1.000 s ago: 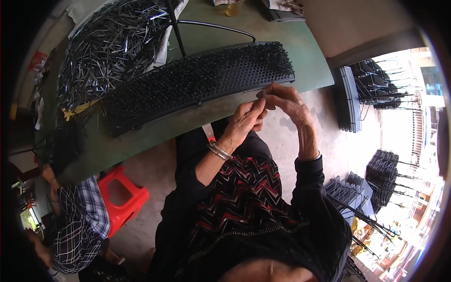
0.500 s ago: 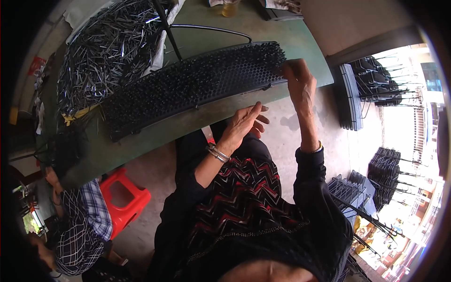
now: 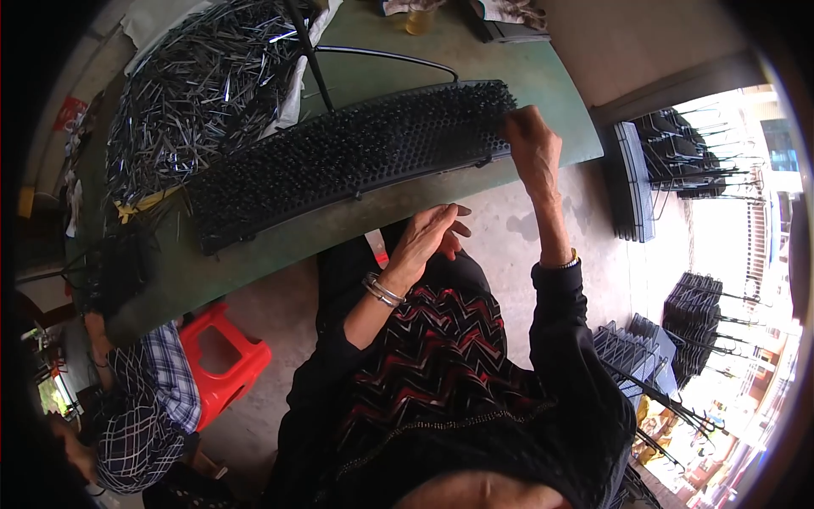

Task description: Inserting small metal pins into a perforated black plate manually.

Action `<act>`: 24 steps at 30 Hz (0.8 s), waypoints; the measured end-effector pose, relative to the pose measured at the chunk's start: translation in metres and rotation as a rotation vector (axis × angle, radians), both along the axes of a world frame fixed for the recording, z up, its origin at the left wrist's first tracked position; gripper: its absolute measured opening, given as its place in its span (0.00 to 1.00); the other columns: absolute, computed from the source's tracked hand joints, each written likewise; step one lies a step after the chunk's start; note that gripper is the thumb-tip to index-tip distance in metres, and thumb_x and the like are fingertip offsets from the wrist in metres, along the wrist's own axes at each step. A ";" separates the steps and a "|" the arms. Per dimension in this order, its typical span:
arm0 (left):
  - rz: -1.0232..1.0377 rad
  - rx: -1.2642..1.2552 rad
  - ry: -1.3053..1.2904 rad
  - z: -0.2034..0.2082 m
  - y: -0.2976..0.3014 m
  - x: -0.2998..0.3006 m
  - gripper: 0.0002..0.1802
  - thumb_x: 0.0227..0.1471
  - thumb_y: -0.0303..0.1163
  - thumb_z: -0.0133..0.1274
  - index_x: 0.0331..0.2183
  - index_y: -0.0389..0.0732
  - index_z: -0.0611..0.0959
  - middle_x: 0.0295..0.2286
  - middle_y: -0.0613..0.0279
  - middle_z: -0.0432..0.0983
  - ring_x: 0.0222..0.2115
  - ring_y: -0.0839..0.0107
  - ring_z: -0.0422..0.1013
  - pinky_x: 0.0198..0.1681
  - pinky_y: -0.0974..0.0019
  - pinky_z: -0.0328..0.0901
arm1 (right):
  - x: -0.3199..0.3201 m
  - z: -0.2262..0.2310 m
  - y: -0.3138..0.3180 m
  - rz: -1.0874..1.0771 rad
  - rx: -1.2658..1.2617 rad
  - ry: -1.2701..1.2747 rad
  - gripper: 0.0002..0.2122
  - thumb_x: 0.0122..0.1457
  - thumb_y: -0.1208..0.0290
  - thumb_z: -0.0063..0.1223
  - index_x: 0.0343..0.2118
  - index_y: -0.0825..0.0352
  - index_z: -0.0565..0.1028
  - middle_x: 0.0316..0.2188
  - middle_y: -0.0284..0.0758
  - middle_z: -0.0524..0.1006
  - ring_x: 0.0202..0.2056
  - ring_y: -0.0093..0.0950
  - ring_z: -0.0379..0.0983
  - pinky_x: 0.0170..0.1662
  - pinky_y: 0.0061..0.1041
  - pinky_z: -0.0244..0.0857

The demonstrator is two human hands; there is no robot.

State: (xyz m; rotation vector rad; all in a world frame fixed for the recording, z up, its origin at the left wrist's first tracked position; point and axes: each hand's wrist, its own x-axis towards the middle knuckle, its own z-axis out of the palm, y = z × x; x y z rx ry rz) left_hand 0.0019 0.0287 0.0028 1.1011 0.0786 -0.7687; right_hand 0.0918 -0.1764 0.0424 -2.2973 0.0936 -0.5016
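Observation:
A long, dark perforated panel (image 3: 415,140) lies along the front of the green table, its holes filled with many short black bristle-like strips. The holes toward its right front part show bare. At the panel's right end, my right hand (image 3: 534,153) is closed in a pinch, fingertips against the bristles; what they hold is hidden. My left hand (image 3: 424,239) hovers in front of the table edge, above my lap, fingers stretched out and apart, with nothing visible in it. A big heap of loose, shiny dark strips (image 3: 195,110) fills a pale-lined spread left of the panel.
The green table (image 3: 551,93) carries a glass of yellowish liquid (image 3: 417,21) and gloves (image 3: 509,12) at the far side. Thin metal rods rise behind the panel. A red stool (image 3: 254,363) and another person (image 3: 140,424) are at left. Stacked black racks (image 3: 691,318) stand at right.
My left hand has dropped slightly down and left, toward my lap. My right hand stays at the panel's right end, having moved a little to the left.

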 end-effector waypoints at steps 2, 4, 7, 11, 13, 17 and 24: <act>0.017 0.001 0.005 -0.001 0.004 -0.003 0.21 0.60 0.46 0.44 0.40 0.37 0.79 0.27 0.62 0.77 0.20 0.82 0.71 0.23 0.78 0.67 | 0.000 -0.002 -0.002 0.012 -0.021 0.008 0.05 0.57 0.74 0.50 0.31 0.70 0.74 0.23 0.36 0.78 0.27 0.21 0.75 0.33 0.21 0.67; 0.038 0.003 0.009 -0.003 0.009 -0.006 0.21 0.61 0.45 0.44 0.40 0.37 0.79 0.27 0.62 0.77 0.21 0.82 0.71 0.23 0.78 0.67 | 0.000 0.001 0.000 0.048 -0.048 0.025 0.04 0.57 0.76 0.49 0.31 0.70 0.74 0.23 0.36 0.78 0.27 0.20 0.75 0.33 0.21 0.67; 0.071 0.015 -0.002 -0.006 0.017 -0.008 0.19 0.61 0.44 0.44 0.40 0.37 0.79 0.27 0.63 0.77 0.21 0.83 0.70 0.23 0.78 0.66 | 0.001 -0.005 0.001 0.055 -0.023 0.009 0.04 0.56 0.74 0.50 0.31 0.67 0.74 0.23 0.37 0.77 0.27 0.26 0.75 0.33 0.25 0.67; 0.143 0.002 0.000 -0.010 0.028 -0.012 0.19 0.60 0.44 0.46 0.39 0.38 0.79 0.26 0.63 0.76 0.19 0.82 0.70 0.21 0.79 0.66 | -0.002 -0.007 0.008 -0.006 -0.356 -0.030 0.05 0.55 0.70 0.52 0.32 0.63 0.76 0.27 0.38 0.75 0.30 0.36 0.74 0.34 0.31 0.67; 0.163 0.011 -0.003 -0.010 0.035 -0.013 0.18 0.60 0.43 0.46 0.39 0.38 0.79 0.26 0.63 0.76 0.19 0.82 0.70 0.21 0.79 0.66 | -0.003 -0.010 0.007 -0.066 -0.370 -0.023 0.06 0.55 0.67 0.54 0.34 0.60 0.77 0.32 0.39 0.72 0.34 0.41 0.71 0.36 0.36 0.65; 0.274 0.057 -0.028 -0.004 0.060 -0.023 0.19 0.61 0.42 0.45 0.41 0.36 0.78 0.28 0.61 0.76 0.19 0.82 0.68 0.22 0.77 0.65 | -0.001 -0.006 0.010 -0.058 -0.385 -0.022 0.06 0.55 0.67 0.54 0.35 0.59 0.77 0.34 0.39 0.72 0.35 0.40 0.72 0.36 0.35 0.65; 0.603 0.141 -0.107 -0.010 0.099 -0.041 0.18 0.60 0.42 0.46 0.40 0.36 0.79 0.27 0.62 0.76 0.21 0.81 0.69 0.22 0.77 0.64 | 0.001 -0.009 0.008 -0.053 -0.394 -0.003 0.06 0.55 0.66 0.54 0.34 0.58 0.77 0.33 0.37 0.72 0.34 0.39 0.72 0.36 0.35 0.65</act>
